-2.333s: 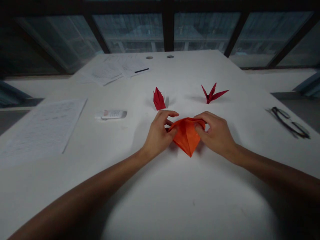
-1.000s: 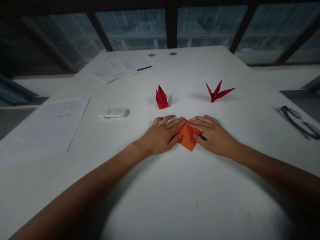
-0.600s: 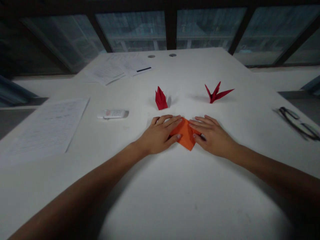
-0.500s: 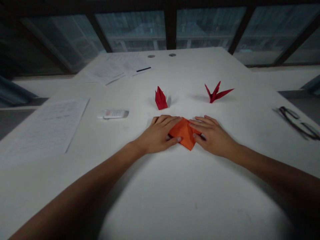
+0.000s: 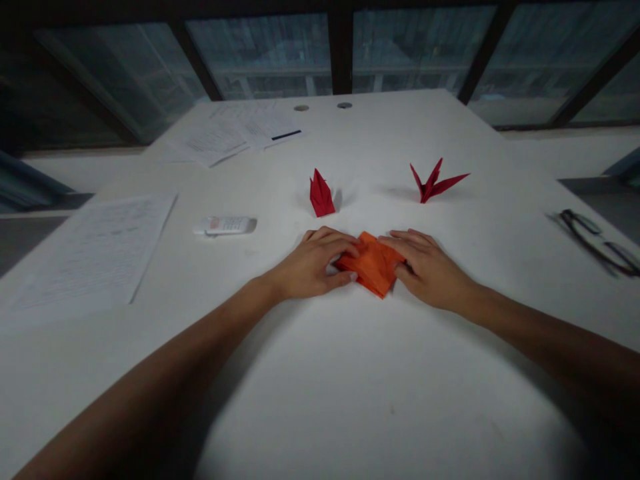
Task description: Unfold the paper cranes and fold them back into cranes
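A folded piece of orange origami paper [image 5: 376, 265] lies on the white table between my hands, one corner pointing toward me. My left hand [image 5: 320, 263] grips its left corner, thumb at the near edge and fingers curled over the top. On the other side, my right hand [image 5: 425, 267] has its fingers over the right corner and its thumb tucked at the edge. Part of each side corner is hidden under the fingers. Just beyond the hands stands a red folded paper piece [image 5: 321, 195]. Farther right is a red paper crane [image 5: 431, 183] with spread points.
A white remote control [image 5: 226, 225] lies left of my hands. Printed sheets [image 5: 95, 250] rest at the left, and more papers [image 5: 225, 133] at the far left. Black-framed glasses [image 5: 597, 241] are near the right edge. Dark-framed windows [image 5: 260, 57] stand behind the table.
My left fingers have curled more at the orange paper's left corner. My right thumb has drawn back to the right, and more of the paper shows. The view has shifted slightly.
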`<state>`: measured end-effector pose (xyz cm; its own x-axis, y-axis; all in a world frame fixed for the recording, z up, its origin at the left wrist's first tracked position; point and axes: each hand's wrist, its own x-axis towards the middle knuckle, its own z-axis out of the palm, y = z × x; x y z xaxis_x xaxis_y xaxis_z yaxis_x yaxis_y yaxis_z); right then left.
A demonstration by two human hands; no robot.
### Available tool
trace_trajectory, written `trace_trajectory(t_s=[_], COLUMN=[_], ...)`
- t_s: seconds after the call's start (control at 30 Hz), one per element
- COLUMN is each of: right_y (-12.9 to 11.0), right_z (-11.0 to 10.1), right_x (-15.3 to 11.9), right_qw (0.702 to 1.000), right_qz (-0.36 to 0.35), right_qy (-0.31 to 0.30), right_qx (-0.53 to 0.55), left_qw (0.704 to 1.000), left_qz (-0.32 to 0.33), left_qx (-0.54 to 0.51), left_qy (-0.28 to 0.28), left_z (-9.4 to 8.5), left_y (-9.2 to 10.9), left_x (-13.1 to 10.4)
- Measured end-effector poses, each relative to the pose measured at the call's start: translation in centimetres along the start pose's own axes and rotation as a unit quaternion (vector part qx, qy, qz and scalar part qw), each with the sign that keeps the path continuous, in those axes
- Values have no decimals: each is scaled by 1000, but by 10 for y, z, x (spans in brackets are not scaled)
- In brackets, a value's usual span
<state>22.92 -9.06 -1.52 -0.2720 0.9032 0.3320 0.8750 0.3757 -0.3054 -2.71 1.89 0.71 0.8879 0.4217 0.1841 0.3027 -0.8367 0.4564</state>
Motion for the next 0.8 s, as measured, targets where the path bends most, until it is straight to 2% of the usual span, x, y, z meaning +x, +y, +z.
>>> trace_trajectory(t_s=[0.23, 0.8], right_y=[12, 13], right_z=[-1, -5], right_x=[3, 6], right_qw=[991, 980], right_qz=[83, 36], right_qy=[81, 86], right_qx=[69, 174], left_qw=[1000, 1000], left_qz=[7, 4], left_qx=[-8, -11], left_qy=[5, -6], left_z=[0, -3], left_y=[-1, -3], left_x=[0, 1])
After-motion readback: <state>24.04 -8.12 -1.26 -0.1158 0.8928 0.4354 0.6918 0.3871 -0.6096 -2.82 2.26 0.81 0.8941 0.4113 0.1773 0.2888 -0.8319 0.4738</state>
